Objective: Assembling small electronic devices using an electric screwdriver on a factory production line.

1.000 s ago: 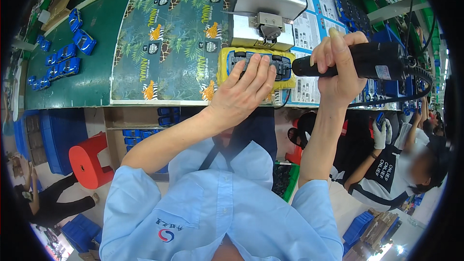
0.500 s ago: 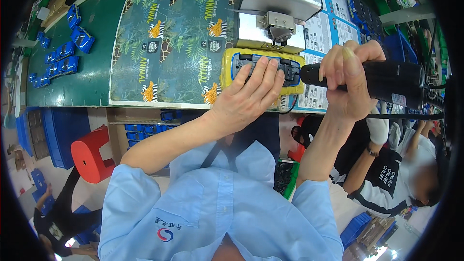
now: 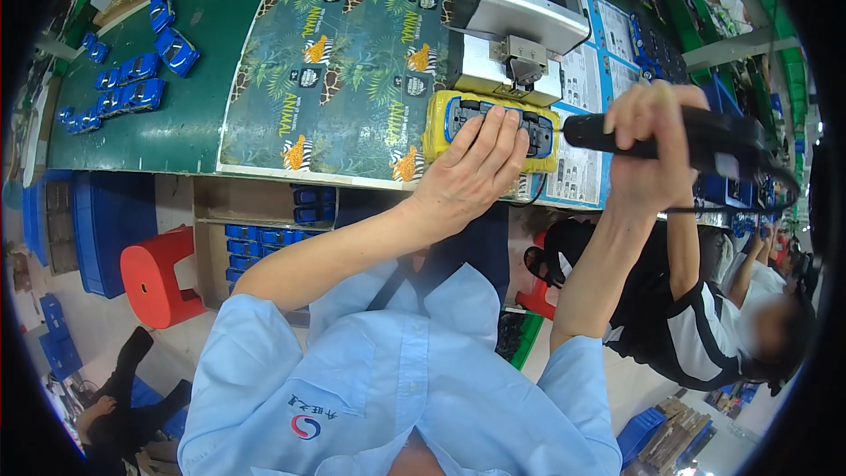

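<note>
A toy car point(image 3: 539, 134) lies upside down, its dark underside with blue edging facing up, in a yellow holder point(image 3: 435, 130) at the table's front edge. Across the underside lie the stretched fingers of my left hand point(image 3: 469, 163), pressing on the car and covering its middle. Closed around a black electric screwdriver point(image 3: 718, 137) is my right hand point(image 3: 654, 145). The tool is held nearly level, its narrow tip pointing left at the car's right end. A thin bit shows at the tip, just off the holder's right edge; whether it touches the car I cannot tell.
A silver metal machine point(image 3: 515, 9) stands right behind the holder. Several blue toy cars point(image 3: 141, 95) lie on the green tabletop point(image 3: 189, 115) at left. More sit in a box point(image 3: 211, 203) below the table. A red stool point(image 3: 154, 286) is at lower left; a co-worker point(image 3: 696, 335) sits at right.
The screwdriver tip has drawn slightly right, away from the car's end. My left hand keeps its place on the car. The whole view has shifted a little, and the co-worker has moved.
</note>
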Motion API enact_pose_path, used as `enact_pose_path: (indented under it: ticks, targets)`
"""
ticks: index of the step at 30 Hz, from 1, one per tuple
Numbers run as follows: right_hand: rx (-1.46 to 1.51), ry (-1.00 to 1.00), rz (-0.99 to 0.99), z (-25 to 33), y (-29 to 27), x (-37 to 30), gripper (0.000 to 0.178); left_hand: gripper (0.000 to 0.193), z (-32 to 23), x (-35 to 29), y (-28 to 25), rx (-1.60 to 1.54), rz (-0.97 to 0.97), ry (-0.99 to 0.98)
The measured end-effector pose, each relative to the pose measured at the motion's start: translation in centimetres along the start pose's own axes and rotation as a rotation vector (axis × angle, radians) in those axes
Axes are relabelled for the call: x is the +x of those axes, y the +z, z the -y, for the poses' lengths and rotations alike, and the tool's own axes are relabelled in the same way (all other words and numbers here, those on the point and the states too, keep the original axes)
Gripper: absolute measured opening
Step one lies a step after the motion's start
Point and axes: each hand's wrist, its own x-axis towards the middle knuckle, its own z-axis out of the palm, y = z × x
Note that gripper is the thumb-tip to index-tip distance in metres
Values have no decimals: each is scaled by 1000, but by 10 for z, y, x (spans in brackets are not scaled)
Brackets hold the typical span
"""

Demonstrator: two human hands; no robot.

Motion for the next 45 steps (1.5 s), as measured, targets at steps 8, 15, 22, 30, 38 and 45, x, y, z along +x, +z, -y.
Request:
enact_pose_path:
  ticks: [8,15,22,30,38,45]
  targets:
    - [40,-140,-39,-26,42,25,14,50,5,-2,-3,-57,1,20]
    - [-208,-128,11,-33,52,38,10,50,4,-1,-4,-36,0,23]
    - [115,64,6,-6,56,26,8,49,5,-2,-4,17,-32,11]
    - [118,19,216,-13,75,2,11,48,2,-8,5,9,-36,26]
    - [-92,79,152,-28,92,-5,11,43,2,-8,7,-7,-67,12]
    - [-137,57,266,-44,85,-4,18,37,-2,-10,12,14,-129,-34]
